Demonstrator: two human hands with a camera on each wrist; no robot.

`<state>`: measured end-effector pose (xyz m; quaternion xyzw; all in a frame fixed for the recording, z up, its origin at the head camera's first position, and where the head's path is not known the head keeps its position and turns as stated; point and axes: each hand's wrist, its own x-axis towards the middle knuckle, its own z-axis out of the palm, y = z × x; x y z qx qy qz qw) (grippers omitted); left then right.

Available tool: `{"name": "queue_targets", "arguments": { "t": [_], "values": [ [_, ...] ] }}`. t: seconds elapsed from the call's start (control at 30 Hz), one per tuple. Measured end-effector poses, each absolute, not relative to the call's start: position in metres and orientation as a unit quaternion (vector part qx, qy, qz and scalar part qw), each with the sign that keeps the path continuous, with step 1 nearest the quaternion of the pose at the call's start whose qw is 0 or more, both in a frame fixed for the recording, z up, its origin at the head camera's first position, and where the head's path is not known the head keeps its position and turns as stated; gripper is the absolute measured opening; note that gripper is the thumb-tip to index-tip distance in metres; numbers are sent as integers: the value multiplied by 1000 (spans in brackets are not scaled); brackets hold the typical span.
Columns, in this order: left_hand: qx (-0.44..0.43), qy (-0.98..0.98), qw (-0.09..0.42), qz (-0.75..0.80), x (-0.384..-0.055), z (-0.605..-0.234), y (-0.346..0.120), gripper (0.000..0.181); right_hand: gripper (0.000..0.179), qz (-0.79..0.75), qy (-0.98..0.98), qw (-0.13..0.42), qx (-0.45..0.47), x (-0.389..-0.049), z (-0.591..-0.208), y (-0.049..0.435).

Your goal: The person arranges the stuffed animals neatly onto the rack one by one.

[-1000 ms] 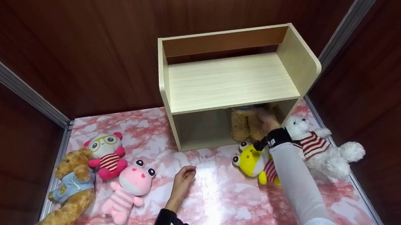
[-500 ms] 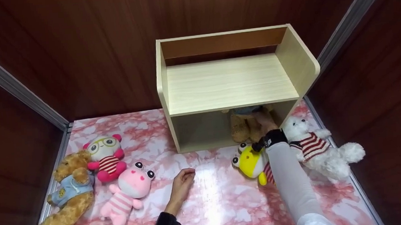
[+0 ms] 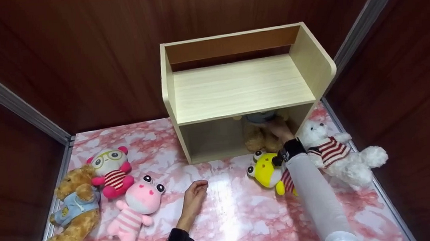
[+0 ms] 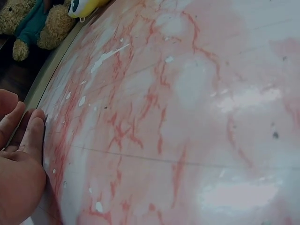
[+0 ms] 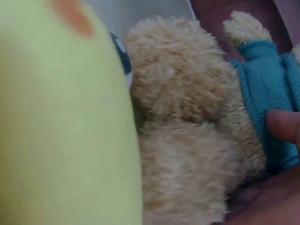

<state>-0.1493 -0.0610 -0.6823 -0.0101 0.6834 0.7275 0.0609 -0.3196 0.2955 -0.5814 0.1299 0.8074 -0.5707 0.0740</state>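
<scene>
Inside the shelf's lower compartment, a light-brown teddy bear (image 3: 255, 142) in a blue-green shirt sits against the right side, feet toward the front. My right hand (image 3: 282, 130) holds its side; in the right wrist view the thumb (image 5: 283, 125) presses on the shirt (image 5: 269, 79), and the other fingers are mostly hidden. The bear's head is hidden under the shelf board. A yellow frog plush (image 3: 267, 171) lies below my right wrist. My left hand (image 3: 195, 195) rests on the floor with fingers loosely curled, holding nothing.
The pale wooden shelf unit (image 3: 243, 88) stands against the back wall. A white dog-like plush (image 3: 332, 152) lies right of my arm. At left lie a brown teddy (image 3: 77, 202), a pink-eared panda plush (image 3: 113, 169) and a pink frog plush (image 3: 139, 203).
Slightly more of the bear's shirt and arm shows under the shelf board than a second ago. My right hand stays at the bear, and the left hand keeps its place. The head view shifts slightly.
</scene>
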Motion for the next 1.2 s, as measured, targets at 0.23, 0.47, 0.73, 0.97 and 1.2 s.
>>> {"name": "queue_targets", "arguments": {
  "t": [0.23, 0.47, 0.73, 0.97, 1.2],
  "values": [
    [-2, 686, 66, 725, -148, -682, -61, 29, 78, -580, 799, 92, 132, -301, -564, 293],
    [1, 686, 70, 724, -148, -682, -59, 30, 63, -565, 814, 79, 109, -264, -536, 296],
    [2, 684, 69, 726, -146, -677, -61, 30, 84, -639, 758, 85, 96, -211, -518, 322],
    [0, 687, 71, 724, -149, -675, -62, 31, 68, -635, 771, 28, 43, -182, -516, 353],
    [1, 655, 59, 753, -147, -679, -59, 39, 40, -454, 872, -136, 119, -175, -517, 401]
  ]
}}
